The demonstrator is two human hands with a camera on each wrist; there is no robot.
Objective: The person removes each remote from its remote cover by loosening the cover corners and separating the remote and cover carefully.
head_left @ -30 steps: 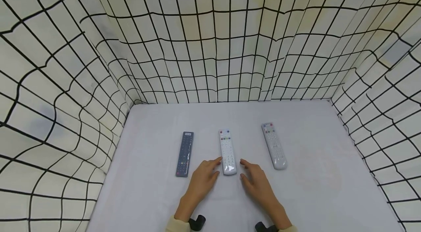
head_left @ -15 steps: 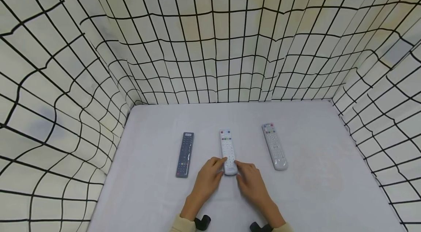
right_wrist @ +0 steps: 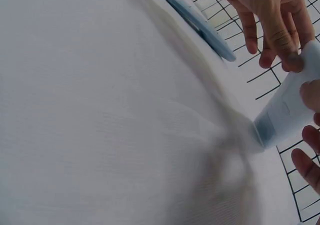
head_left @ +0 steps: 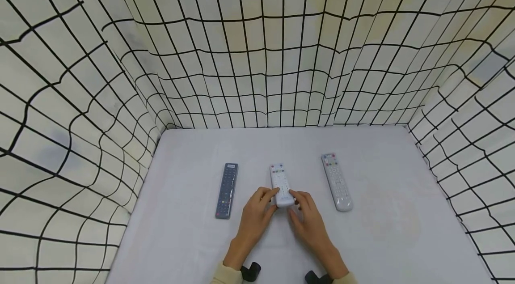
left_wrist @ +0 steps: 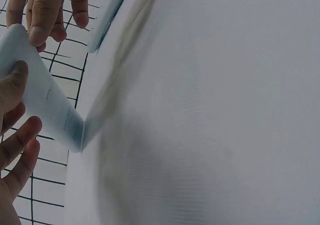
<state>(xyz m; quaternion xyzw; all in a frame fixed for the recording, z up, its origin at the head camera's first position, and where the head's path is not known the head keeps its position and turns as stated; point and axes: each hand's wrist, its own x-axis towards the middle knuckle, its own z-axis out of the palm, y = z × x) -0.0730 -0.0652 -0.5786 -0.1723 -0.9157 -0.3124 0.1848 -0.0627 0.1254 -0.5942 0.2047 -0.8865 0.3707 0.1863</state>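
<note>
Three remotes lie side by side on a white table. My left hand and right hand both grip the near end of the middle white remote from either side. In the left wrist view this remote is tilted, its near end raised between my left fingers and right fingers, its far end on the cloth. The right wrist view shows the same remote slanted, with my left fingers on it.
A dark remote lies to the left, seen also as the dark remote in the right wrist view. Another white remote lies to the right. Grid-patterned cloth walls enclose the table on three sides.
Both hands have closed in from either side onto the near end of the middle white remote and gripped it. Its near end has come up off the table.
</note>
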